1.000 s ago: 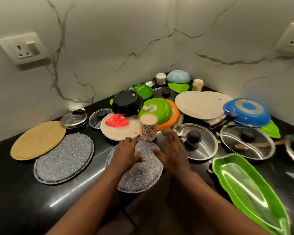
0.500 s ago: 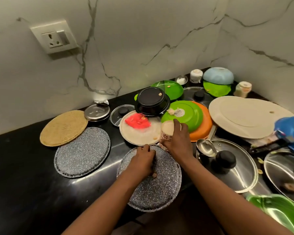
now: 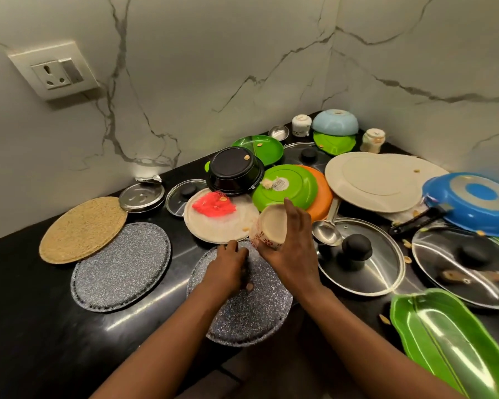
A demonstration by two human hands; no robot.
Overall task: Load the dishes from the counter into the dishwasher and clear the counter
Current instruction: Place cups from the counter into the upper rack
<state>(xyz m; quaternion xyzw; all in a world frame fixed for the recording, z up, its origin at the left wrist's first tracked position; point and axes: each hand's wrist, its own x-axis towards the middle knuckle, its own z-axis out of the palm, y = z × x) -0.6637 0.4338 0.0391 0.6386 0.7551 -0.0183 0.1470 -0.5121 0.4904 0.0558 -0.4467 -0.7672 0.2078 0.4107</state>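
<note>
Mats come first at the far left of the black counter: a round tan mat and, just beside it and nearer us, a speckled grey mat. Behind them we see a small steel lid and a small glass lid by the marble wall. Next comes a cream plate with a red net scrubber lying on it, and an upturned black bowl resting on its far edge.

In the middle, a second speckled mat overhangs the counter's front edge. Our left hand lies on its far part with fingers curled; we cannot tell whether they pinch anything. Our right hand grips the patterned cup, which is now tilted with its pale base facing us, lifted off the mat it stood upright on a second ago. Half a second ago the hand had only just closed round it.

Behind the cup sit an upturned green plate on an orange plate. To the right a steel ladle rests against a big glass lid with a black knob. Farther right lie a large cream platter, a blue pan upside down, another glass lid and, nearest us, a green leaf-shaped tray. In the corner stands an upturned pale blue bowl.
</note>
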